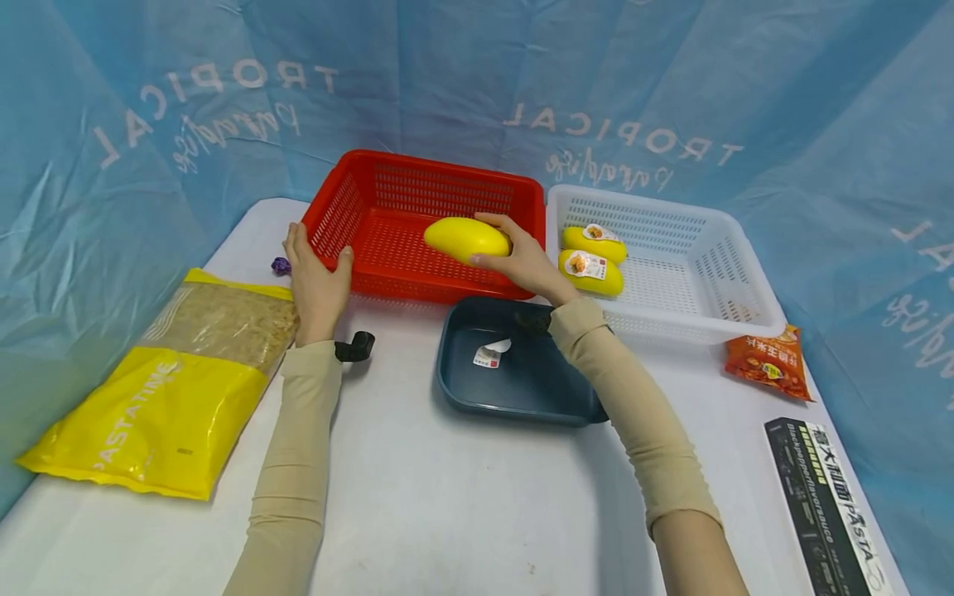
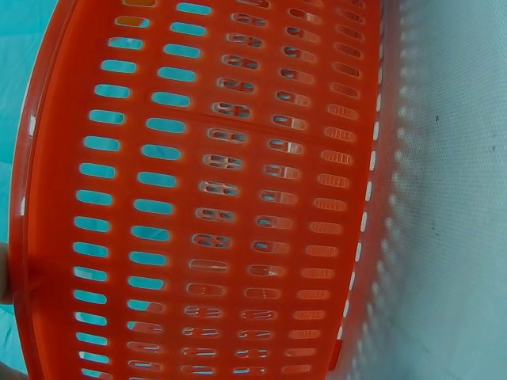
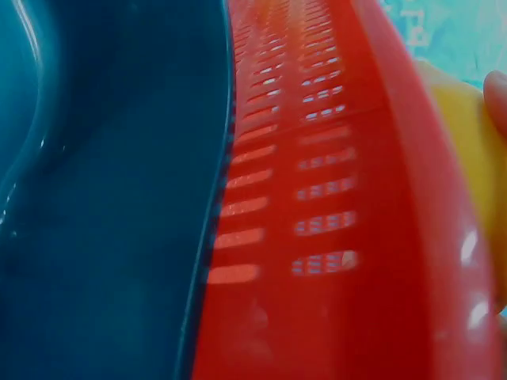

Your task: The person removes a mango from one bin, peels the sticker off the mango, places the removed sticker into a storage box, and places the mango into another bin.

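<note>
My right hand (image 1: 532, 263) holds a yellow mango (image 1: 464, 237) over the red basket (image 1: 440, 291), thumb and fingers on its right end. The mango also shows behind the basket's rim in the right wrist view, at the right edge. My left hand (image 1: 319, 285) is at the front left corner of the basket, fingers extended along the outside and thumb by the front wall. In the left wrist view only bits of fingers show beside the rim. Below my right wrist, the dark blue tray (image 1: 514, 407) holds a white peeled label (image 1: 492, 353).
Two mangoes with labels (image 1: 592, 271) lie in a white basket (image 1: 671, 323) at right. A yellow pasta bag (image 1: 171, 397) lies at left, with a small purple item (image 1: 281, 266) behind it. An orange snack packet (image 1: 771, 362) and black pasta box (image 1: 823, 505) are far right.
</note>
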{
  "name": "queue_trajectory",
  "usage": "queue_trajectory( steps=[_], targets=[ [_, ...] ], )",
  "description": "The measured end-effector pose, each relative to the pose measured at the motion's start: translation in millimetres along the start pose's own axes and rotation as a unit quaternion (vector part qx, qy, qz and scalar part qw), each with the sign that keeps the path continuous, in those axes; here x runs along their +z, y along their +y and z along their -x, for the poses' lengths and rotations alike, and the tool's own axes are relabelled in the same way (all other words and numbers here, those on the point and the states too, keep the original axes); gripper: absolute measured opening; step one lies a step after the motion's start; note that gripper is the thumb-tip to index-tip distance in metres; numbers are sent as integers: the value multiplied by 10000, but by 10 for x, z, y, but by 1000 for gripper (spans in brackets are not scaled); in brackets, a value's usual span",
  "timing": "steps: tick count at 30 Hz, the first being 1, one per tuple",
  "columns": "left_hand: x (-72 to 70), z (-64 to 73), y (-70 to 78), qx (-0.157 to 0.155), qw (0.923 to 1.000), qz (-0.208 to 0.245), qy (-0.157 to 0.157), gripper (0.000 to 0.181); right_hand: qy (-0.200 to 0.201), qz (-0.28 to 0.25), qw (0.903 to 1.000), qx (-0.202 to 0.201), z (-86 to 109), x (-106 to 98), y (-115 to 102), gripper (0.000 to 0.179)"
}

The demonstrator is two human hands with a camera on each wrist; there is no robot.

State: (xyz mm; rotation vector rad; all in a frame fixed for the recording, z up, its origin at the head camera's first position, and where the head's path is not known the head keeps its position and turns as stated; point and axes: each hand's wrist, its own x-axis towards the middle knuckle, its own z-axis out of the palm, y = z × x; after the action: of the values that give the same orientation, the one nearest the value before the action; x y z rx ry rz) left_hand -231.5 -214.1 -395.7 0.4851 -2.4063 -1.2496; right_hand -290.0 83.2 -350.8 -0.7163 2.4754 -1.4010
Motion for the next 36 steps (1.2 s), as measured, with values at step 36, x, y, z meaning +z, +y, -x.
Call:
queue_trajectory(
  steps=[36],
  targets=[
    [21,-5,-12,1,10000,2,77,73,-1289,1701,9737,803,-321,219,55,39]
  ],
)
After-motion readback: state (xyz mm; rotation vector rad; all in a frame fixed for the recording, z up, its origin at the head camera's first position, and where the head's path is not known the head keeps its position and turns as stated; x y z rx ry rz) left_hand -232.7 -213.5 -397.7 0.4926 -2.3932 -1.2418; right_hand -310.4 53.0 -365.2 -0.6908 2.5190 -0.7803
